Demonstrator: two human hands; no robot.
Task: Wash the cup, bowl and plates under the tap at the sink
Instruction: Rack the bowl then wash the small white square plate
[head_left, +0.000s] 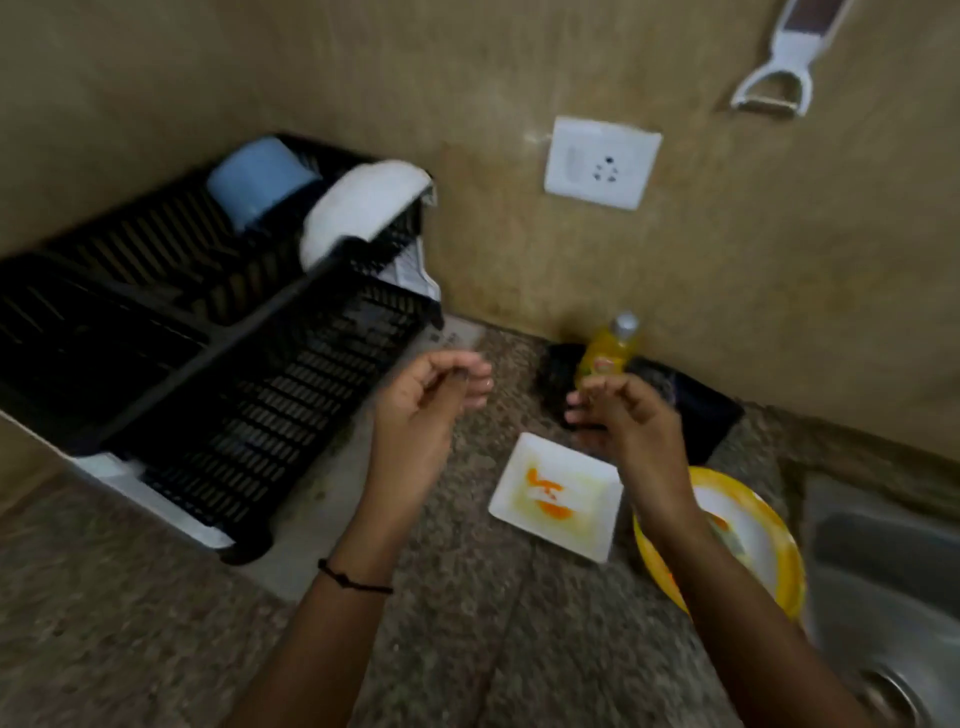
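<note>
Left hand (431, 395) and right hand (618, 410) hover loosely curled, empty; a forearm could knock the yellow-rimmed plate (753, 540) into the sink (888, 577).

Yellow plate (789, 564) part-hidden under right forearm (701, 561); sink (883, 571) cut by right edge; right hand (618, 415) blurred, seemingly empty.

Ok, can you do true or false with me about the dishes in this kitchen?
1. The blue cup sits in the dish rack. True.
2. The square plate is clean. False: it has orange smears on it.
3. The right hand holds the soap bottle. False: it holds nothing, and the bottle stands behind it.
4. The yellow plate lies next to the sink. True.
5. The white bowl is in the dish rack. True.
</note>
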